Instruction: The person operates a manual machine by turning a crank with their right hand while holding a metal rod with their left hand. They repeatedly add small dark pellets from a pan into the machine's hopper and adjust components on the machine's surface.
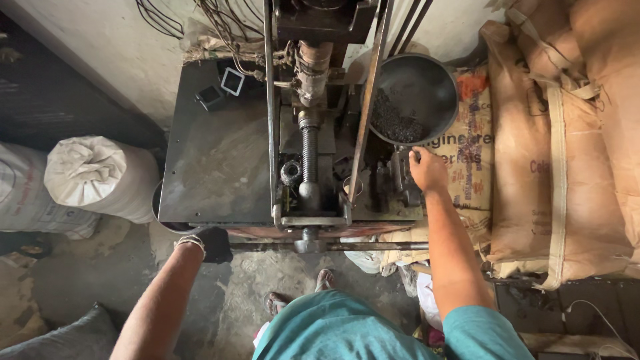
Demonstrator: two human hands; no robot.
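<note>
A dark, greasy press [310,127] stands against the wall, with a vertical threaded screw in its middle and a flat steel table [213,160] spreading out to one side. A long horizontal bar [333,246] runs along its front edge.

The left hand [208,243], in a dark glove, is closed around the end of that bar, fingers wrapped tight; the steel table lies just beyond it.

The right hand [427,170] is bare and rests on the press's far side, fingers bunched together and curled down. Whether it pinches anything small I cannot tell. Just beyond its fingertips sits a round metal bowl [417,97] with a heap of small dark pieces [397,123] in its lower part. Tan sacks [567,147] are stacked to the outer side of this hand, and a white tied sack [100,177] stands well out past the left hand.
</note>
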